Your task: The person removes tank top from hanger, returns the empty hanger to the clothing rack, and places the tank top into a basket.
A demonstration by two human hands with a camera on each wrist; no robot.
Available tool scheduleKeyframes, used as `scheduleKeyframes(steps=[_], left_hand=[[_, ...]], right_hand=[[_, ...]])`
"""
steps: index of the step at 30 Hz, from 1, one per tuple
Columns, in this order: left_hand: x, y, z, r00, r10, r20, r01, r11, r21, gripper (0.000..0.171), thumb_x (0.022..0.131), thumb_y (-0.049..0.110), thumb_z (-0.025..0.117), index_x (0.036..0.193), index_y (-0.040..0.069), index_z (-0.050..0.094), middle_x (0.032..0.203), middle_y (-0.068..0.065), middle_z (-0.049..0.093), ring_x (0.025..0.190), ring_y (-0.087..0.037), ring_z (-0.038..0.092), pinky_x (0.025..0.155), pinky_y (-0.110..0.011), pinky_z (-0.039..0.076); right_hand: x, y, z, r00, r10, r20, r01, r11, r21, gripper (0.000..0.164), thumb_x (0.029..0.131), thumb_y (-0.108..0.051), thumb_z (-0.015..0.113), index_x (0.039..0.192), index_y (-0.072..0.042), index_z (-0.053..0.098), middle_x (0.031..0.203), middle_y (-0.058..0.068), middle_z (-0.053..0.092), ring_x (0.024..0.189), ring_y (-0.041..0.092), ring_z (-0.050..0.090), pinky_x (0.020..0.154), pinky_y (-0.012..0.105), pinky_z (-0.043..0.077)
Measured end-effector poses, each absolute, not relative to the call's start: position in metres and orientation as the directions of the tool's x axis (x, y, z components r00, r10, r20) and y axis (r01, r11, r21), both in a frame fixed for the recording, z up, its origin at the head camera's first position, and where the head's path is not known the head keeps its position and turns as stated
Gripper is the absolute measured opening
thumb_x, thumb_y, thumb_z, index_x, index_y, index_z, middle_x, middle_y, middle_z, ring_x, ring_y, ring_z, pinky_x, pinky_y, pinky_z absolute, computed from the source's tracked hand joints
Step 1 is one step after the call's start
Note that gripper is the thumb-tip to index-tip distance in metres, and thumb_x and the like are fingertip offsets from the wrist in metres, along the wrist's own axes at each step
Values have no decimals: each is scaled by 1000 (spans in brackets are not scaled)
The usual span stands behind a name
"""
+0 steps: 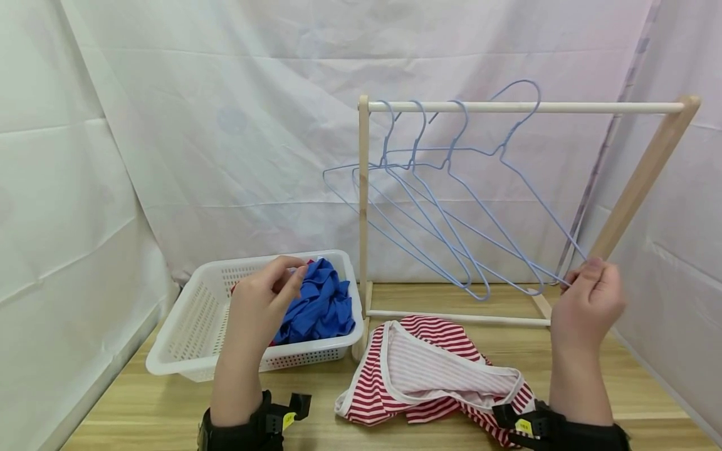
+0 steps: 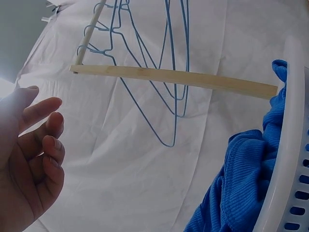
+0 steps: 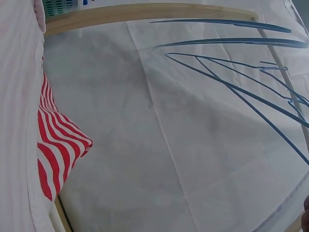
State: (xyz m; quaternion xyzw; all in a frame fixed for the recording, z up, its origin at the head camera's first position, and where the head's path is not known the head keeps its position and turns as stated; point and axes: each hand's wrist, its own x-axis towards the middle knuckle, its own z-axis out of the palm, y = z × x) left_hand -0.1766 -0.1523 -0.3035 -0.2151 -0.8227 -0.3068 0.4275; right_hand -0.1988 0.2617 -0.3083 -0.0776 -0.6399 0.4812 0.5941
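Observation:
My right hand (image 1: pixel 589 307) pinches the lower right corner of the rightmost blue wire hanger (image 1: pixel 504 148), whose hook is at the rack's top bar (image 1: pixel 609 108). Only a sliver of that hand shows at the right wrist view's edge. My left hand (image 1: pixel 261 307) hovers in front of the white basket (image 1: pixel 186 319), fingers loosely bent and holding nothing; the left wrist view shows the same hand (image 2: pixel 36 159). Between my forearms a red-and-white striped garment (image 1: pixel 417 369) lies crumpled on the table, its white-edged opening facing up.
Several more blue hangers (image 1: pixel 451 156) hang along the left half of the wooden rack (image 1: pixel 363 207). Blue ribbed cloth (image 1: pixel 321 307) fills the basket's right side, with bits of red beside it. White sheets (image 1: pixel 225 125) enclose the wooden table (image 1: pixel 130 413) at the back and sides.

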Motion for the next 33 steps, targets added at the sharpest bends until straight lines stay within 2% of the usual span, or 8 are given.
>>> scheduleKeyframes(steps=[9,14,20,25,28,33], left_hand=[[-176,-152,-302,-533,97,841,619,722,309,16,92,30,52,99,20,62,57,13,50,47,-1,39,41,-30,34],[-176,-152,-302,-550,95,830,612,722,323,16,92,31,51,100,21,61,58,13,50,47,-2,38,42,-30,34],[-177,-152,-304,-569,90,817,601,724,339,16,92,31,51,100,22,61,58,9,52,47,-3,38,43,-30,35],[-178,-153,-304,-559,95,824,607,723,329,15,92,31,51,99,23,61,58,11,50,46,-3,37,42,-29,34],[-178,-153,-305,-559,94,824,608,722,330,15,92,31,51,99,23,61,58,12,49,46,-4,36,42,-30,34],[-178,-152,-304,-578,90,811,599,722,347,16,92,33,50,100,23,61,58,13,48,46,-4,36,43,-30,35]], right_hand=[[-202,264,-311,-235,627,743,-414,627,-660,38,96,-31,36,71,-4,47,57,-6,47,48,7,43,47,14,34],[-203,265,-312,-227,621,750,-404,641,-653,39,96,-30,38,71,-2,48,56,-9,46,50,6,43,50,16,34],[-201,266,-312,-305,643,702,-376,596,-710,38,94,-31,43,71,-1,51,57,-1,52,51,6,50,47,12,37],[-199,266,-312,-360,665,654,-317,572,-757,37,93,-33,45,70,-4,52,58,1,54,52,5,51,43,14,34],[-199,266,-313,-367,676,639,-308,559,-769,36,93,-33,44,72,-4,52,60,2,54,53,7,52,44,13,35],[-201,269,-314,-373,709,599,-287,525,-801,33,93,-33,45,73,-8,54,61,-4,52,55,6,53,46,11,38]])
